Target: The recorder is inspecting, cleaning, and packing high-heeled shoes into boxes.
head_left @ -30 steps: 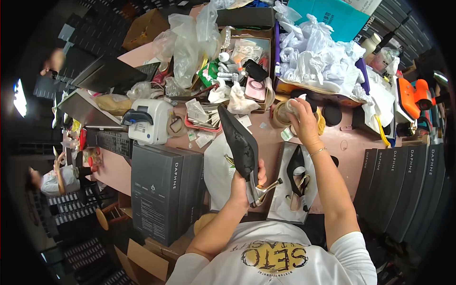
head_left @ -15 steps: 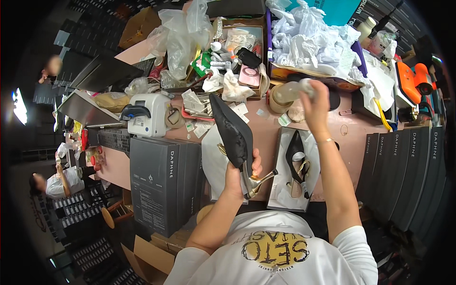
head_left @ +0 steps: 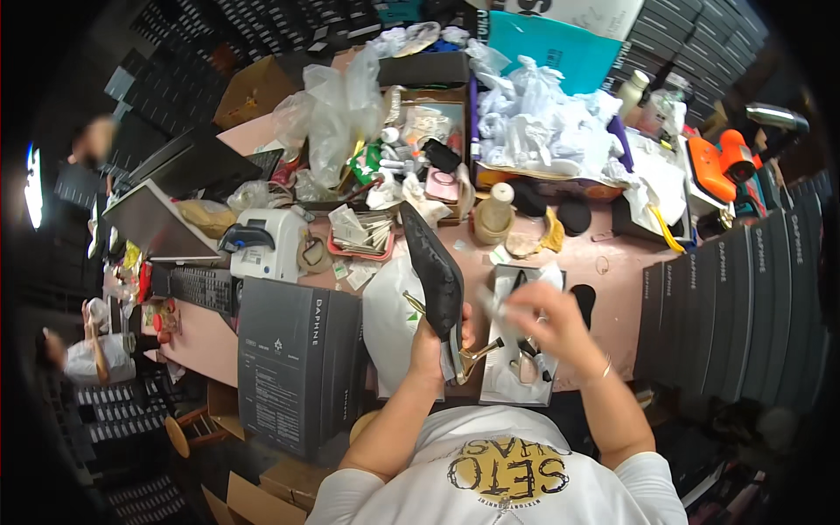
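Note:
My left hand (head_left: 427, 348) is closed round the heel end of a black pointed high-heeled shoe (head_left: 433, 278). The shoe stands toe up, its gold heel (head_left: 479, 355) pointing right. My right hand (head_left: 553, 322) hovers above an open shoebox (head_left: 492, 385), fingers drawn together round a small whitish thing (head_left: 490, 303), too blurred to name. Inside the box, partly hidden by that hand, lies another heeled shoe (head_left: 527, 367) with white paper. A sheet of white paper (head_left: 389, 337) lies behind my left hand. Farther back, a pale bottle (head_left: 500, 203) stands in a round tub (head_left: 492, 229).
Closed dark shoeboxes (head_left: 293, 363) stand at left, and a row of them (head_left: 700, 306) at right. Behind are a label printer (head_left: 267, 245), a red tray of paper tags (head_left: 363, 234), a bin of crumpled white paper (head_left: 547, 122) and an orange tape dispenser (head_left: 717, 166).
My right hand has come down from the bottle toward the open shoebox. The bottle, tilted before, now stands upright in the tub. My left hand still holds the shoe.

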Available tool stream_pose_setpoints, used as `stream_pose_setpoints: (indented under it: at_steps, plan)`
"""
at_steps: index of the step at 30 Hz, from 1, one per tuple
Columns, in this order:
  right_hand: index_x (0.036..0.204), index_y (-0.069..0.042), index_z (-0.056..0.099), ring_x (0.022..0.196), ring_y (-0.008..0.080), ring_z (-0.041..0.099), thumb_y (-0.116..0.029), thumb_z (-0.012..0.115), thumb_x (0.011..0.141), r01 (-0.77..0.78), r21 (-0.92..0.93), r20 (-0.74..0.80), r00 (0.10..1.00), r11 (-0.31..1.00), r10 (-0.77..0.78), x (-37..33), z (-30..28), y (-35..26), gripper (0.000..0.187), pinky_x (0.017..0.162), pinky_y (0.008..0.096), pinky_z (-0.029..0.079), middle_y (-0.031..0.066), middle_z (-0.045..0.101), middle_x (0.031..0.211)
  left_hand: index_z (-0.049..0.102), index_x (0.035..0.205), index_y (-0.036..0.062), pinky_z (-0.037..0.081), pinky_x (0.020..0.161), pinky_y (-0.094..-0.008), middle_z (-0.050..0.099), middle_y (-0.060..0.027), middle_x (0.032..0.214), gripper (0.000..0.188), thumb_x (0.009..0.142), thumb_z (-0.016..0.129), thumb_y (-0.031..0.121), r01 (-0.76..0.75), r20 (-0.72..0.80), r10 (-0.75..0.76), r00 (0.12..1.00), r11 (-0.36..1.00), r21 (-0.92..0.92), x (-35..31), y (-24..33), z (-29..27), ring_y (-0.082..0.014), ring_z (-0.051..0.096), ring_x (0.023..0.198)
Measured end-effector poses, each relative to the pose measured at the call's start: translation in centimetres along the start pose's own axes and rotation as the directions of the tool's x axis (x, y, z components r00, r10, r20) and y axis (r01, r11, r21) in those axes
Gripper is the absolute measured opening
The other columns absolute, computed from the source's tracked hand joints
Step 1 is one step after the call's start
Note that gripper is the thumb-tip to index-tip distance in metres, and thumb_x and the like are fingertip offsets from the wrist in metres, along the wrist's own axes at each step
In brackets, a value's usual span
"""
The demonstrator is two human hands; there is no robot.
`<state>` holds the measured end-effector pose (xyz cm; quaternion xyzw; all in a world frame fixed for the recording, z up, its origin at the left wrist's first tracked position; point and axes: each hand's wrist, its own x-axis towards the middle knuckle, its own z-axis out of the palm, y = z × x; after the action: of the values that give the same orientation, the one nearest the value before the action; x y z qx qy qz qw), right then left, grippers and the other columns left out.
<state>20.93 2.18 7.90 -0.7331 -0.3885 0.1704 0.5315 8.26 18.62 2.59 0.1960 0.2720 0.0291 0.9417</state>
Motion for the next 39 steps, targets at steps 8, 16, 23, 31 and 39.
stream_pose_setpoints:
  at_steps: [8, 16, 23, 31, 39]
  plan:
    - [0.092, -0.011, 0.068, 0.068, 0.0144, 0.053, -0.006, 0.071, 0.071, 0.322, -0.5, -0.109, 0.898, 0.804, -0.427, -2.6, 3.2, -3.2, 0.023, 0.066, 0.0294, 0.036, -0.0012, 0.059, 0.081, 0.059, 0.096, 0.001, 0.051, 0.061, -0.0266, 0.063, -0.0065, 0.079, 0.034, 0.092, 0.051, 0.033, 0.037, -0.105, -0.031, 0.994, 0.998, 0.053, 0.3, -2.5, 3.3, -0.0153, 0.061, 0.067]
    - [0.091, -0.013, 0.066, 0.07, 0.0106, 0.054, -0.011, 0.066, 0.069, 0.328, -0.59, -0.021, 0.907, 0.738, -0.42, -6.2, 5.0, -3.9, 0.023, 0.072, 0.0316, 0.036, -0.0028, 0.06, 0.086, 0.057, 0.099, -0.0003, 0.048, 0.06, -0.0276, 0.058, -0.0094, 0.077, 0.035, 0.09, 0.054, 0.034, 0.099, 0.123, -0.115, 0.986, 0.986, 0.132, 0.4, -2.9, -0.3, -0.0182, 0.056, 0.065]
    - [0.098, -0.011, 0.064, 0.074, 0.0142, 0.054, -0.011, 0.062, 0.072, 0.349, -0.52, 0.125, 0.934, 0.78, -0.335, -8.5, 5.9, -4.8, 0.025, 0.074, 0.0339, 0.037, -0.0006, 0.055, 0.078, 0.052, 0.099, -0.0017, 0.047, 0.057, -0.0288, 0.05, -0.0089, 0.072, 0.036, 0.091, 0.051, 0.033, 0.283, 0.271, -0.23, 0.935, 0.944, -0.172, 1.4, -1.0, -2.0, -0.0216, 0.053, 0.065]
    - [0.112, -0.01, 0.062, 0.07, 0.0213, 0.053, -0.008, 0.068, 0.079, -0.01, -0.461, -0.158, 0.985, 0.887, -0.071, -6.9, 2.4, -5.4, 0.034, 0.07, 0.0341, 0.039, 0.0057, 0.052, 0.076, 0.053, 0.096, -0.0054, 0.049, 0.054, -0.0285, 0.053, -0.0115, 0.074, 0.039, 0.093, 0.049, 0.033, 0.374, 0.227, -0.328, 0.917, 0.903, -0.209, 2.4, -0.7, -1.3, -0.0195, 0.053, 0.06]
    - [0.095, -0.012, 0.063, 0.071, 0.0199, 0.053, -0.01, 0.06, 0.078, 0.153, -0.631, 0.11, 0.988, 0.76, -0.108, -6.4, 2.8, -3.7, 0.017, 0.068, 0.0336, 0.038, 0.0034, 0.05, 0.076, 0.053, 0.118, -0.0021, 0.053, 0.068, -0.0253, 0.061, -0.0155, 0.099, 0.05, 0.094, 0.048, 0.042, 0.304, -0.069, -0.311, 0.948, 0.948, -0.089, -1.4, -0.2, -1.5, -0.0214, 0.061, 0.082]
